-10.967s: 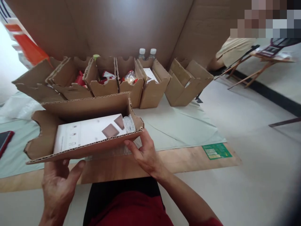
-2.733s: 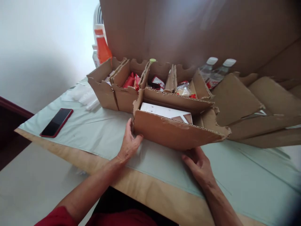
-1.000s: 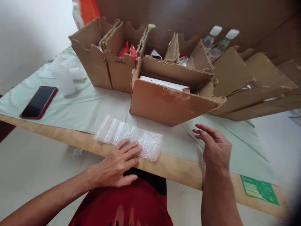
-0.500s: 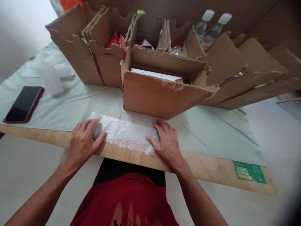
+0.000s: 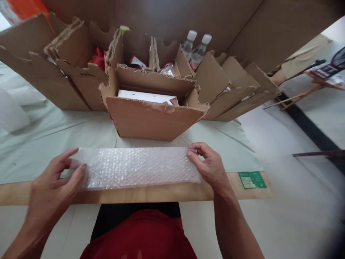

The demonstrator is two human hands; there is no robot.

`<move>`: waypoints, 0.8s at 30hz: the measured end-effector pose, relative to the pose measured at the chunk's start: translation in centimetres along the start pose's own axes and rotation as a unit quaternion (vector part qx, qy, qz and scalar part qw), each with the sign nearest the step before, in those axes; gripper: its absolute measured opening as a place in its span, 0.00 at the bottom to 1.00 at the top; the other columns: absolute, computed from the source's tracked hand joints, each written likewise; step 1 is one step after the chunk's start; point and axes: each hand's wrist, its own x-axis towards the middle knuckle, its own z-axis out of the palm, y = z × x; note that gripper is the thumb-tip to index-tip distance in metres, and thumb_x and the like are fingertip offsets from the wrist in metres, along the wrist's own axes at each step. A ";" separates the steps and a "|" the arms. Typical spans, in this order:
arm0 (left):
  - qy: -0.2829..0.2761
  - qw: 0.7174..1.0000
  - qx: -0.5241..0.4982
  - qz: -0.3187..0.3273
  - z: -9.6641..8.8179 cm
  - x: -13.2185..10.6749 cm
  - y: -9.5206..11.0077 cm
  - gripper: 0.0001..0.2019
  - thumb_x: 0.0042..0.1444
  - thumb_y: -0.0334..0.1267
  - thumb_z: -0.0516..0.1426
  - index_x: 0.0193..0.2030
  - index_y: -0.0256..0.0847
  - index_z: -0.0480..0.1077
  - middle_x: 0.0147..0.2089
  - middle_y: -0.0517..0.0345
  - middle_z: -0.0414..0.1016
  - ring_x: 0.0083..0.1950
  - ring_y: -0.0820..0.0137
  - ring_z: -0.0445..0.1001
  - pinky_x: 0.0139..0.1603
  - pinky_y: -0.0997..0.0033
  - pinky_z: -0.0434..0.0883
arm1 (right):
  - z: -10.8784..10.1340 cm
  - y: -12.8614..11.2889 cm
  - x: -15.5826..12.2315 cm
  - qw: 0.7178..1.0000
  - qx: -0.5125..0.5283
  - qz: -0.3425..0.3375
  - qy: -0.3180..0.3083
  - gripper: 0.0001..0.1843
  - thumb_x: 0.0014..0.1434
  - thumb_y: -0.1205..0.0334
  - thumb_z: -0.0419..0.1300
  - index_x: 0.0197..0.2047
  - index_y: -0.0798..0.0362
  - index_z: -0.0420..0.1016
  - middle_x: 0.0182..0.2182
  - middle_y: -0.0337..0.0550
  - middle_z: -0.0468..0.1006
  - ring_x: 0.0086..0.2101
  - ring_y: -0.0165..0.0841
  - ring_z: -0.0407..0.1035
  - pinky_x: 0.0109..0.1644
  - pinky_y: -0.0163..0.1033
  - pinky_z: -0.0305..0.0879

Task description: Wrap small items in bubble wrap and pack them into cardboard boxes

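One strip of bubble wrap [image 5: 137,167] stretches longer in the head view than half a second ago; the phone has left frame. The right hand [image 5: 211,165] pinches its three-o'clock end; the left hand [image 5: 54,180] curves at nine, thumb on top, grip unclear. Little cloth [image 5: 221,144] shows before the carton [image 5: 156,120] at twelve; wooden edge [image 5: 134,196] at six. Eleven o'clock's orange bottle [image 5: 29,9] is cut off.

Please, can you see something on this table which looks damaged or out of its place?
Yes, slightly: the front cardboard box has ragged edges and a scuffed patch near its top, so it looks worn. Nothing spilled is visible.
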 end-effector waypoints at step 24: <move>-0.154 0.951 0.082 0.254 5.5 -2.2 3.5 0.38 0.73 0.51 0.49 0.83 0.44 0.39 0.80 0.33 0.54 0.81 0.38 0.52 0.77 0.27 0.48 | 4.8 2.0 -3.8 0.933 -0.206 -0.228 -0.189 0.29 0.74 0.48 0.55 0.71 0.52 0.68 0.73 0.55 0.66 0.72 0.48 0.59 0.72 0.59 0.62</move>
